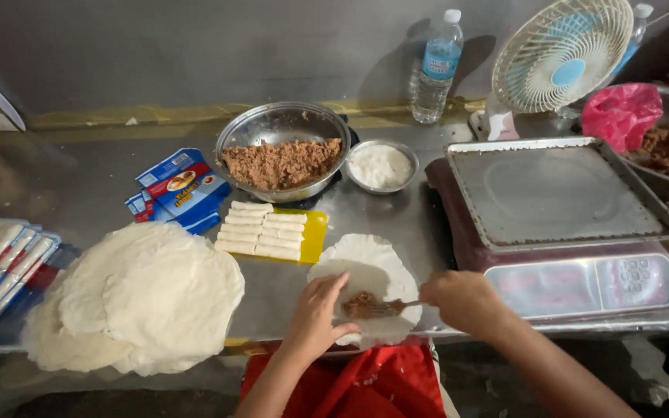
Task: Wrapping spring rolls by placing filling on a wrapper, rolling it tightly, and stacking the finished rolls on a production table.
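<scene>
A round white wrapper [365, 267] lies flat on the steel counter in front of me, with a small mound of brown filling [363, 303] near its front. My left hand [315, 313] rests on the wrapper's left side, fingers spread beside the filling. My right hand [462, 300] grips a fork [396, 307] whose tines press into the filling. Behind the wrapper, several white cheese sticks [261, 230] lie in rows on a yellow board [315, 236].
A metal bowl of brown filling [280, 151], a small bowl of white paste [381, 165], a stack of wrappers [145, 298], blue packets [183, 190], a scale with a tray [559, 201], a water bottle [437, 66], a fan [559, 54] and a pink bag [621, 114].
</scene>
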